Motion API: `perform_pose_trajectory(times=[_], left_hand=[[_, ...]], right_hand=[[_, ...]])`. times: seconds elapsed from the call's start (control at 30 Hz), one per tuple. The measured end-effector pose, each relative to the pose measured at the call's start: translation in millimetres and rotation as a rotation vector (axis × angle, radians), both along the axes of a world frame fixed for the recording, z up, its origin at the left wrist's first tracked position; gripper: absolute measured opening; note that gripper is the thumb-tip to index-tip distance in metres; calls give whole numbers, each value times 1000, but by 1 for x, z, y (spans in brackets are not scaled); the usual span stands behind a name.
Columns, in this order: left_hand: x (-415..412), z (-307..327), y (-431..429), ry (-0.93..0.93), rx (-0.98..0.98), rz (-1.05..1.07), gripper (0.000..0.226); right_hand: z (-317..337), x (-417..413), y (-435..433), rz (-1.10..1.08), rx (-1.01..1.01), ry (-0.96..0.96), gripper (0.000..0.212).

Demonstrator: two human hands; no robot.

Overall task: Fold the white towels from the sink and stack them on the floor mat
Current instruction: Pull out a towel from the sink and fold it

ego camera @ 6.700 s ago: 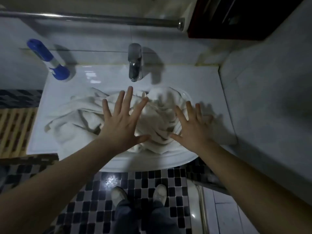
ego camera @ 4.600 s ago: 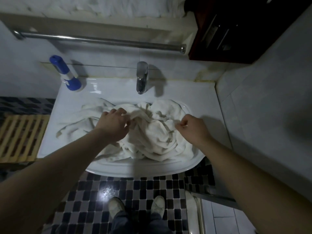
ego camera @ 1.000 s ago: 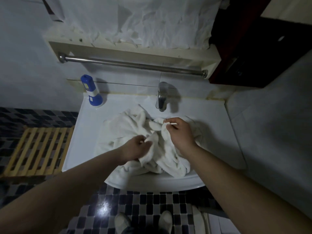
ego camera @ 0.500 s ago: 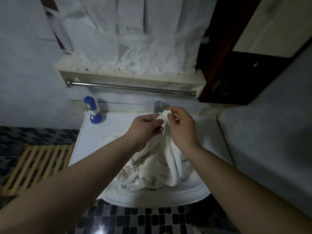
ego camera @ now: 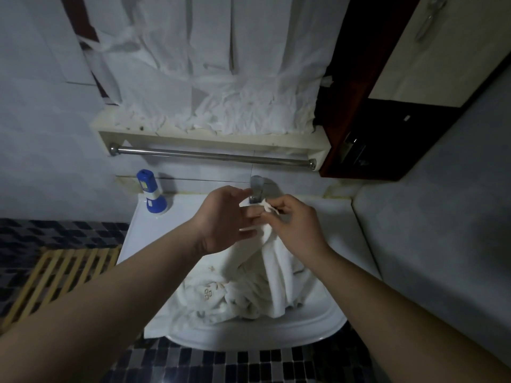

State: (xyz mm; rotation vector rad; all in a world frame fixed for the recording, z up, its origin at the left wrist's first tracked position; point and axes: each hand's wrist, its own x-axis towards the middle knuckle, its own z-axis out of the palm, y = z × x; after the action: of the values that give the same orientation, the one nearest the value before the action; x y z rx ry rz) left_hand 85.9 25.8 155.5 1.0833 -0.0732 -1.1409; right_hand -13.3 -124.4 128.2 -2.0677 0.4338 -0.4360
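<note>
Several crumpled white towels (ego camera: 235, 294) fill the white sink (ego camera: 276, 334). One towel (ego camera: 273, 261) is lifted by its top edge and hangs down into the basin. My left hand (ego camera: 224, 219) and my right hand (ego camera: 293, 222) both pinch that edge, close together, just in front of the tap (ego camera: 255, 189). The left fingers are partly spread along the cloth. One towel lower in the pile shows pale embroidery. The floor mat is outside this view.
A blue and white bottle (ego camera: 153, 193) stands at the sink's back left corner. A metal rail (ego camera: 210, 155) runs above the tap under a shelf draped in white cloth. A wooden slat rack (ego camera: 55, 277) lies on the checkered floor at left. A tiled wall stands at right.
Both hands have gone from rummaging in the pile to pinching one towel's edge and raising it towards the tap. The head has tilted up, showing more wall and less floor.
</note>
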Motion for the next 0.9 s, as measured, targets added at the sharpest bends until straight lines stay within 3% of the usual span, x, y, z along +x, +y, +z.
perform_pose_trajectory(times=[0.17,0.3,0.53,0.57,0.63,0.77,0.83,0.9], left_hand=[[14,-10,11,60,-17,-49,52],[33,-12,20,57,-111,52,68],[52,17,21,14,-351,140,76],[51,22,20,-60,-327,116,68],[51,32,16,-377,-196,63,52],[44,55,7,-1048,-21,-147,66],[40,69,-1,-1176,-4,-288,60],[36,81,-6,-1132,-14,-409,43]], right_hand=[[7,1,-6,-73,319,-56,10],[32,4,-19,-125,415,-199,14],[111,21,-34,2,718,-413,15],[120,21,-34,40,769,-409,14],[139,20,-33,106,832,-397,16],[171,21,-30,219,886,-382,9],[186,20,-29,252,879,-395,8],[197,18,-33,268,823,-393,9]])
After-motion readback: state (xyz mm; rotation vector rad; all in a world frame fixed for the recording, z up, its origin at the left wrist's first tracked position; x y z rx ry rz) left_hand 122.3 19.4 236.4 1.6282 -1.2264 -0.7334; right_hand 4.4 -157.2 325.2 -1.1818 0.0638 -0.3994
